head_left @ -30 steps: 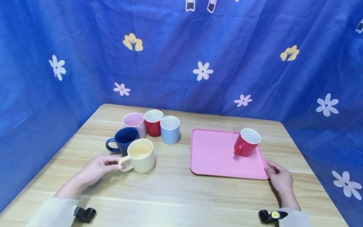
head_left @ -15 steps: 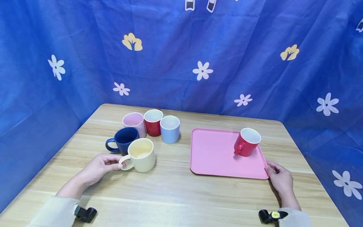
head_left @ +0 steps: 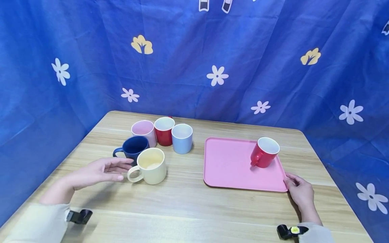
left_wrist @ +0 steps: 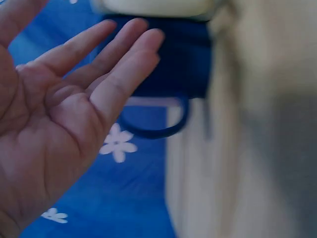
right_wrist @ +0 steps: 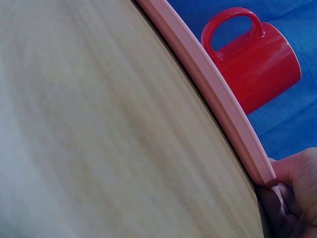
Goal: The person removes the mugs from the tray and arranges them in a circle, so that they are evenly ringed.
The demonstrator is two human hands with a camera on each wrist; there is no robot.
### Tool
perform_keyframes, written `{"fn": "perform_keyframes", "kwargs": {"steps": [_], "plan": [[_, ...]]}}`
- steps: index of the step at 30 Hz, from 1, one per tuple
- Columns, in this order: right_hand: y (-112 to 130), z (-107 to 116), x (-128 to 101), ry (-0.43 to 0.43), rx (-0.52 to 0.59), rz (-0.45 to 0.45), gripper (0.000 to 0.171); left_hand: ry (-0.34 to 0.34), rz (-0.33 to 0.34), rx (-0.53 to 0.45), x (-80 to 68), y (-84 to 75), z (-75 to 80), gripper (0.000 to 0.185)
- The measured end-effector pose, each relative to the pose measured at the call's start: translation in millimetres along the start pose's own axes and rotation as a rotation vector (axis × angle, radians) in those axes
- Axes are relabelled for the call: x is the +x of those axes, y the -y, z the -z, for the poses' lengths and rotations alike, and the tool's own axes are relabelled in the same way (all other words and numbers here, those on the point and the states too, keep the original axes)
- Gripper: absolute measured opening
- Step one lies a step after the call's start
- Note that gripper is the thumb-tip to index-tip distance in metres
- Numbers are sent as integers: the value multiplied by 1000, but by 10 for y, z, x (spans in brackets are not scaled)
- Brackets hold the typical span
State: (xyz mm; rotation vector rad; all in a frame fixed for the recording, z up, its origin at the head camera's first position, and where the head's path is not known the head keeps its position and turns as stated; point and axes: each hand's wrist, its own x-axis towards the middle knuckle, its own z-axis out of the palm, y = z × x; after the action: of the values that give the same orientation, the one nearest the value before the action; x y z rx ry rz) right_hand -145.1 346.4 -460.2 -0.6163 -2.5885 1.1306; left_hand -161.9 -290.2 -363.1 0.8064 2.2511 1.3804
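Pink tray (head_left: 228, 165), right of centre: holds one red mug (head_left: 264, 152) at its far right, upright. Cream mug (head_left: 150, 166), near left, upright on the table (head_left: 188, 206), just before the navy mug (head_left: 132, 148). Left hand (head_left: 97, 172): fingers straight, apart, just left of the cream mug's handle, gripping nothing. Right hand (head_left: 299, 192): fingers at the tray's near right corner; clasp unclear.

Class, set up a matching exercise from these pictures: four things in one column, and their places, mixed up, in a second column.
Things:
1. cream mug
2. red mug
3. right hand
4. navy mug

Places:
A. at the pink tray's near right corner
B. behind the cream mug
C. standing on the pink tray
D. just right of the open left hand

Pairs: 1-D, 2-C, 3-A, 4-B
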Motion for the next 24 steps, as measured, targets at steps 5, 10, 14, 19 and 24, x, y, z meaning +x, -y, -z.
{"fn": "perform_keyframes", "kwargs": {"steps": [5,10,14,19,24], "plan": [[3,-6,-2,1,-2,2,33,57,-45,20,16,-214,220,47],[1,-9,-3,-1,-2,5,33,-14,-64,58,112,-361,428,46],[-11,-14,-2,4,1,3,34,-90,-43,109,231,-456,528,44],[-26,-22,8,6,5,4,34,-133,29,154,430,-619,558,43],[-22,-16,17,-7,-7,13,33,-148,80,178,705,-773,591,46]]}}
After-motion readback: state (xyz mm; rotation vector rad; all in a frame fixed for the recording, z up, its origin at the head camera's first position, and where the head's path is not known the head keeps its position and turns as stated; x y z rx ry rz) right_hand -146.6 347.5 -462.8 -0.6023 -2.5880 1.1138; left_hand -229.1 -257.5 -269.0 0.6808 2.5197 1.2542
